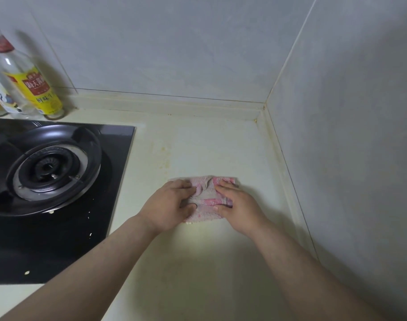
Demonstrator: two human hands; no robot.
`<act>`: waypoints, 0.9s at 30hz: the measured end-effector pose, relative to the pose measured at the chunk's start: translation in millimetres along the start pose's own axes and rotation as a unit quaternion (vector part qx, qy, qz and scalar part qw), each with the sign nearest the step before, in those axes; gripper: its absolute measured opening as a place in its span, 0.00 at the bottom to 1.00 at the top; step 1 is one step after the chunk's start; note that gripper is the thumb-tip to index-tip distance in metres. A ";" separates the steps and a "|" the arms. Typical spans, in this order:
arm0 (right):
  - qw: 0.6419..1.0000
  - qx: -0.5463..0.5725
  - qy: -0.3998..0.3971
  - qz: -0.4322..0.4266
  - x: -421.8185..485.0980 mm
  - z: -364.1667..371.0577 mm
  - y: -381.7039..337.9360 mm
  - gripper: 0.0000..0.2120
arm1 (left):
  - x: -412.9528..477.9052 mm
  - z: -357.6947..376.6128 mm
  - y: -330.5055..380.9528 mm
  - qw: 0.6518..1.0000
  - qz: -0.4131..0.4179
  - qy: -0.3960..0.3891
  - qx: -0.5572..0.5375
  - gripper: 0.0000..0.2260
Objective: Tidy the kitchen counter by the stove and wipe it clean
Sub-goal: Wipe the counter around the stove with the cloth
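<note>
The cloth is blotchy pink-grey, the counter cream, the stove black.

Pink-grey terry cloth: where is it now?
Head view, centre: the pink-grey terry cloth lies on the pale counter, right of the black stove, held by the left hand and right hand.
</note>
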State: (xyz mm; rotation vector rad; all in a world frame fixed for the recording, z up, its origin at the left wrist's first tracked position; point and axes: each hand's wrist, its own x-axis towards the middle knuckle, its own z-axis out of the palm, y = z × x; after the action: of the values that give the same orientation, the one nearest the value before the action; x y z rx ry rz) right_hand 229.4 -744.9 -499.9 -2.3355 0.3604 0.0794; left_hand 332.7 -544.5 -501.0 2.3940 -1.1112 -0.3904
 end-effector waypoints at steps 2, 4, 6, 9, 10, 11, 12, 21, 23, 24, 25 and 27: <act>1.000 0.003 0.000 -0.002 -6.4 2.4 0.4 0.27 | -5.6 3.5 0.3 1.000 0.001 0.001 0.001 0.29; 1.000 0.006 0.002 -0.004 -12.7 4.3 0.5 0.27 | -10.4 7.3 0.7 1.000 -0.006 0.000 -0.003 0.29; 1.000 0.010 0.002 -0.005 -18.8 5.2 0.9 0.27 | -15.3 10.5 2.2 1.000 -0.013 -0.002 -0.009 0.29; 1.000 0.013 0.000 -0.007 -27.9 6.9 1.7 0.27 | -23.0 14.6 5.4 1.000 -0.018 0.003 -0.010 0.30; 1.000 0.012 0.000 -0.008 -31.3 8.0 2.4 0.27 | -25.6 15.4 6.7 1.000 -0.018 0.005 -0.009 0.30; 1.000 0.013 0.001 -0.009 -34.7 9.3 3.1 0.27 | -28.1 16.5 8.1 1.000 -0.017 0.006 -0.009 0.30; 1.000 0.017 0.001 -0.008 -38.0 10.6 3.4 0.27 | -30.6 17.3 9.7 1.000 -0.016 0.007 -0.008 0.30; 1.000 0.023 -0.002 -0.013 -61.5 16.1 4.8 0.27 | -55.6 25.4 22.6 1.000 -0.017 0.012 -0.007 0.30; 1.000 0.020 -0.002 -0.012 -67.7 18.0 5.4 0.27 | -61.3 27.2 25.1 1.000 -0.024 0.013 -0.012 0.30; 1.000 0.019 -0.002 -0.013 -70.4 18.7 5.8 0.27 | -63.7 28.6 26.0 0.999 -0.027 0.012 -0.013 0.30; 1.000 0.018 -0.002 -0.016 -72.6 19.1 6.1 0.27 | -65.7 29.9 27.1 0.999 -0.030 0.011 -0.014 0.30; 1.000 0.017 -0.004 -0.019 -76.6 20.3 6.3 0.27 | -70.2 32.9 27.9 0.999 -0.033 0.009 -0.014 0.28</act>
State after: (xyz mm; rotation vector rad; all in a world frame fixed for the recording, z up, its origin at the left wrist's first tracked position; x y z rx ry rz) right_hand 155.3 -716.9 -506.1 -2.3072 0.3113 0.0635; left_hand 256.0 -515.5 -510.3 2.4093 -1.0140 -0.4026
